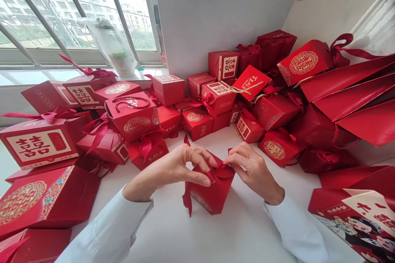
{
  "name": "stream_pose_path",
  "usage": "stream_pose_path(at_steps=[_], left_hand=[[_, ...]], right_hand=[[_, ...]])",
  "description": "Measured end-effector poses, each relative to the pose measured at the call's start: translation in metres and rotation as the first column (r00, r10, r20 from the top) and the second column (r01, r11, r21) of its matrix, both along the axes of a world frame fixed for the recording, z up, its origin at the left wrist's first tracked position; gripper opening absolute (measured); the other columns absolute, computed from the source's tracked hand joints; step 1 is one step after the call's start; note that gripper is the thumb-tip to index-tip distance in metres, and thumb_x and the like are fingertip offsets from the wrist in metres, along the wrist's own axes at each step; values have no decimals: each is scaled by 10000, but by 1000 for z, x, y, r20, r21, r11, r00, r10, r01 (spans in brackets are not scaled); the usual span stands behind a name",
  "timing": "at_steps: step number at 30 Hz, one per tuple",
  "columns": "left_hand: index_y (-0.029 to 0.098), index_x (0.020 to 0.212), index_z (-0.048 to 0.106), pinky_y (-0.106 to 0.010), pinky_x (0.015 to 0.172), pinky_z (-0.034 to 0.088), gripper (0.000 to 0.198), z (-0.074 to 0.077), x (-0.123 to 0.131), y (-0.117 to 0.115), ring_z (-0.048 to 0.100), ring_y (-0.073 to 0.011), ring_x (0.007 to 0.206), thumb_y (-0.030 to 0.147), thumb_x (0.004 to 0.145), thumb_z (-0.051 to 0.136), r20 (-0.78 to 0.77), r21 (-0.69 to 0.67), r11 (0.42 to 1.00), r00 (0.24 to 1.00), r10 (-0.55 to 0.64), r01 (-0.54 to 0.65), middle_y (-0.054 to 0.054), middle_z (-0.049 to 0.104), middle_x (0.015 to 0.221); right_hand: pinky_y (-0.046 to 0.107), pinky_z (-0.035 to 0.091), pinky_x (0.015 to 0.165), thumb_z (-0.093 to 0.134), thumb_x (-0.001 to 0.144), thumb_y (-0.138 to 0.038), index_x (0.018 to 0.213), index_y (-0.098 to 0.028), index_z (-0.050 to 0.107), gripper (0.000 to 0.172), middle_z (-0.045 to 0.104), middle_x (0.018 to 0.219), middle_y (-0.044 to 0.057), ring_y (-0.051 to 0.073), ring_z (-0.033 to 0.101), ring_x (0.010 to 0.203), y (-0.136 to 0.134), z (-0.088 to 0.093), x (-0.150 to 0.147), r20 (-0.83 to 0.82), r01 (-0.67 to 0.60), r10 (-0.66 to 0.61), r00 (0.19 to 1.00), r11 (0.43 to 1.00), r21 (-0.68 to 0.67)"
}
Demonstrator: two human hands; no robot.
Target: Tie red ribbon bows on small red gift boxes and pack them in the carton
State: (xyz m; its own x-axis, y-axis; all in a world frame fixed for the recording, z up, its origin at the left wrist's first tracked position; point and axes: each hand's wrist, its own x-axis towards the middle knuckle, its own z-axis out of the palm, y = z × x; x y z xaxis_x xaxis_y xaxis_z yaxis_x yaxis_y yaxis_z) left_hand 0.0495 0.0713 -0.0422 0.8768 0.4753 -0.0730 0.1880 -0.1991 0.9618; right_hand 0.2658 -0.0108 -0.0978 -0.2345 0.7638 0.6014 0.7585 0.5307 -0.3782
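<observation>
A small red box (pixel 212 195) stands on the white table (pixel 173 234), with a dark red ribbon (pixel 187 199) on its top and one end hanging down its left side. Over the box's left top, my left hand (pixel 193 164) has its thumb and fingers closed on the ribbon near the middle. My right hand (pixel 247 168) pinches the ribbon at the top right corner, thumb and index finger together. The ribbon between the two hands is partly covered by the fingers.
Many red boxes with ribbons (pixel 137 119) are piled along the back and left (pixel 43 146). Red bags (pixel 348 90) lean at the right, above a box with cartoon figures (pixel 358 226). A plastic-wrapped pot (pixel 119 55) stands on the windowsill.
</observation>
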Motion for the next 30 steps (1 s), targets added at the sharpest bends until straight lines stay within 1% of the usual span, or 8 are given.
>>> stream_pose_path(at_steps=[2, 3, 7, 9, 12, 17, 22, 30], left_hand=[[211, 713, 765, -326, 890, 462, 96, -2, 2, 0, 582, -228, 1010, 292, 663, 772, 25, 7, 1000, 1000, -3, 3, -64, 688, 1056], [211, 725, 768, -332, 897, 459, 100, -3, 4, 1, 581, -233, 1011, 297, 673, 765, 32, 25, 1000, 999, -1, 0, -66, 700, 1039], [198, 796, 771, -290, 782, 470, 142, -13, 11, 0, 596, -193, 834, 312, 724, 725, 45, 122, 989, 996, 76, -81, -49, 721, 838], [193, 798, 768, -266, 721, 467, 144, -18, 15, -1, 592, -174, 774, 312, 745, 704, 65, 140, 978, 987, 144, -152, -39, 711, 804], [199, 795, 767, -254, 721, 460, 140, -23, 17, -2, 587, -167, 774, 313, 756, 696, 86, 168, 963, 976, 198, -210, -31, 697, 802], [221, 787, 776, -266, 802, 438, 116, -25, 17, 1, 569, -181, 861, 306, 723, 730, 78, 201, 952, 972, 219, -231, -27, 676, 822], [223, 814, 779, -273, 814, 427, 138, -29, 19, 3, 546, -183, 880, 307, 709, 747, 96, 152, 954, 965, 246, -258, -41, 658, 828], [234, 882, 769, -260, 824, 406, 166, -33, 18, 4, 532, -172, 897, 241, 718, 742, 110, 125, 967, 972, 208, -221, -35, 637, 875]], right_hand=[[335, 466, 724, 440, 903, -64, 867, -234, 633, 260, 590, 786, 36, 197, 526, 816, 0, 1, -1, -3, 6, -6, 1000, 1000, -2], [337, 466, 727, 440, 902, -62, 867, -234, 634, 261, 592, 787, 36, 198, 526, 821, 0, 1, -1, -3, 6, -6, 1000, 1000, -6], [344, 459, 744, 444, 898, -52, 872, -233, 634, 264, 599, 803, 39, 205, 525, 840, 0, 1, 1, 12, 9, -9, 1000, 1000, -28], [350, 453, 747, 448, 897, -52, 877, -226, 631, 253, 596, 809, 42, 206, 522, 837, 0, 1, 2, 30, 19, -18, 999, 1000, -24], [351, 447, 750, 449, 898, -53, 888, -224, 627, 247, 593, 816, 42, 205, 517, 832, 0, 1, 4, 49, 27, -26, 998, 999, -24], [344, 437, 747, 449, 905, -59, 907, -223, 624, 240, 592, 814, 40, 201, 509, 816, 0, 2, 5, 66, 22, -20, 998, 999, -26], [333, 425, 729, 461, 912, -68, 897, -198, 623, 208, 586, 808, 43, 189, 487, 790, 0, 3, 5, 86, 26, -24, 996, 1000, -14], [322, 418, 720, 496, 909, -74, 923, -188, 642, 186, 576, 807, 39, 174, 474, 776, 1, 0, 9, 82, 11, -11, 997, 1000, -4]])
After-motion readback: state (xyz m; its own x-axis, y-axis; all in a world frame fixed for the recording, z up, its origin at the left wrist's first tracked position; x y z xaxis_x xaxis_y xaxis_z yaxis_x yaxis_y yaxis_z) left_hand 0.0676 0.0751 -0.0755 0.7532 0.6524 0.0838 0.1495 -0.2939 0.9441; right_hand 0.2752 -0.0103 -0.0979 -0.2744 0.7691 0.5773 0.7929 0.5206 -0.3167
